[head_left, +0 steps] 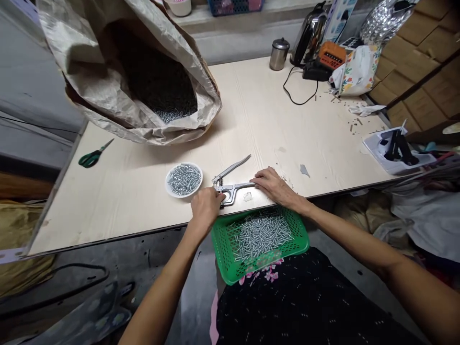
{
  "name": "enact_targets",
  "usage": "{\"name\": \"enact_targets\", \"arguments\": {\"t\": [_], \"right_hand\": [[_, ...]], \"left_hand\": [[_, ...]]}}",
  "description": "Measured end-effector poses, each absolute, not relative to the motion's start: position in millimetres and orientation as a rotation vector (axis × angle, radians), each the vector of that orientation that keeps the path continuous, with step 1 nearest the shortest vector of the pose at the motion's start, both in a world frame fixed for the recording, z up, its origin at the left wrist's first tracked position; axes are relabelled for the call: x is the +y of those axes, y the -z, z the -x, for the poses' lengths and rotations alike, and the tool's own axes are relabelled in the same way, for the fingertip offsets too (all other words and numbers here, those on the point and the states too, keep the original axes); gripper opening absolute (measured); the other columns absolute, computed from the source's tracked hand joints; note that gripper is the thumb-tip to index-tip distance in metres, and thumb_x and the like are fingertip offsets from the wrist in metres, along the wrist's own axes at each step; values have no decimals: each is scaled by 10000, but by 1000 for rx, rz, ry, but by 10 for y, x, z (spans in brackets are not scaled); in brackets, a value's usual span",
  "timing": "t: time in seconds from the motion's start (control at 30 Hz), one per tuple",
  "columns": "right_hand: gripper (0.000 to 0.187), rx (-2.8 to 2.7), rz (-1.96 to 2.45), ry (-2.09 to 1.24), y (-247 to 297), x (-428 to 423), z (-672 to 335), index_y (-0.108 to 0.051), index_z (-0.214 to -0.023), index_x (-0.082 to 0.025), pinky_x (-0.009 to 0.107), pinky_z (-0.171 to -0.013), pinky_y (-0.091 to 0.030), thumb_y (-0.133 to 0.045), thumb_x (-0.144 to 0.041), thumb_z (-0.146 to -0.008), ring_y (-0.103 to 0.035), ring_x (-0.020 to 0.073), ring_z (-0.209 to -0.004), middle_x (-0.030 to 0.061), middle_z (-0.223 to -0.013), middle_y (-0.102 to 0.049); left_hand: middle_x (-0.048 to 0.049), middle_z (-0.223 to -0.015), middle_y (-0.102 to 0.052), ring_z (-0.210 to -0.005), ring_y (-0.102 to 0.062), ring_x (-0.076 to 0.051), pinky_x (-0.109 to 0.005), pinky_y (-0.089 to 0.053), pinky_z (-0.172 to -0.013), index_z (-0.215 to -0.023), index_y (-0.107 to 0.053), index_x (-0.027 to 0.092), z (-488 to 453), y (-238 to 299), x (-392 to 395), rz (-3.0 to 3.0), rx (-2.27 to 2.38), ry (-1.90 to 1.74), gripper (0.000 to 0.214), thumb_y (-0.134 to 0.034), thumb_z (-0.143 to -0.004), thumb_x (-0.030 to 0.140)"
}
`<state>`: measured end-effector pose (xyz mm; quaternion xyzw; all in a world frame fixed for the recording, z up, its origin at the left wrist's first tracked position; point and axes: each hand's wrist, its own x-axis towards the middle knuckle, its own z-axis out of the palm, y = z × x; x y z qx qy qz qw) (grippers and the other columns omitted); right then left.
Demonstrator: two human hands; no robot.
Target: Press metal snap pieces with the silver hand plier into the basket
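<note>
A pair of silver snap-fastener pliers point(233, 188) lies near the table's front edge, its handles spread and a small spring showing at the head. My left hand point(205, 207) is closed at the jaw end, fingertips pinched together against the head; whatever sits between them is hidden. At the other end, my right hand point(275, 188) has its fingers closed on the tip of the lower handle. Just left of the pliers stands a white bowl point(184, 180) full of small metal pins. Below the table edge, a green basket point(225, 273) on my lap holds many similar pins.
A big open paper sack point(143, 136) with metal pieces inside leans over the back left. Green-handled scissors point(89, 158) lie at left. Toward the back right are a metal canister point(279, 55), a kettle point(309, 33) and a cable; a white tray point(381, 155) stands at right.
</note>
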<state>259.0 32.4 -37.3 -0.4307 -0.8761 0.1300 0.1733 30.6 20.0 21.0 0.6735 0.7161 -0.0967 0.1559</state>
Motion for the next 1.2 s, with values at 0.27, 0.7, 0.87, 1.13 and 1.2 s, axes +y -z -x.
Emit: {"name": "enact_targets", "arguments": {"t": [0.27, 0.7, 0.87, 1.13, 1.2], "right_hand": [[322, -2452, 1273, -418, 399, 332, -2602, -636, -1106, -208, 482, -881, -382, -349, -263, -970, -453, 244, -904, 84, -891, -546], [356, -1624, 1998, -305, 345, -1036, -3118, -575, -1109, -198, 377, -665, -486, -521, -459, -873, -567, 222, -759, 104, -964, -589], [398, -1635, 1984, -955, 567, -1306, -3160, -568, -832, -202, 281, -512, -391, -382, -550, -879, -488, 160, -547, -4, -648, -528], [398, -1654, 1958, -990, 551, -1425, -3221, -418, -602, -227, 267, -482, -282, -391, -565, -810, -371, 134, -504, -36, -524, -371], [408, -1631, 1949, -997, 626, -1425, -3261, -408, -601, -229, 274, -492, -294, -385, -582, -804, -378, 141, -521, -29, -536, -373]], "left_hand": [[-113, -839, -642, -644, -590, -177, -264, -371, -545, -846, -664, 118, -266, -324, -110, -2228, 1918, 75, 270, -423, -918, 216], [-91, -923, -575, -752, -623, -222, -303, -498, -549, -1203, -515, 158, -46, 259, -1334, -1866, 1995, -471, 472, -474, -883, 504], [-188, -1159, -559, -927, -621, -274, -360, -514, -638, -1295, -466, 135, 31, 458, -1388, -1635, 2079, -494, 539, -434, -880, 478], [-24, -544, -565, -589, -562, -201, -263, -409, -550, -579, -541, 188, 123, 585, -1356, -1310, 1809, -487, 459, -422, -768, 588], [-24, -546, -570, -582, -557, -194, -254, -394, -545, -575, -541, 188, 82, 571, -1371, -1315, 1825, -485, 432, -425, -757, 562]]}}
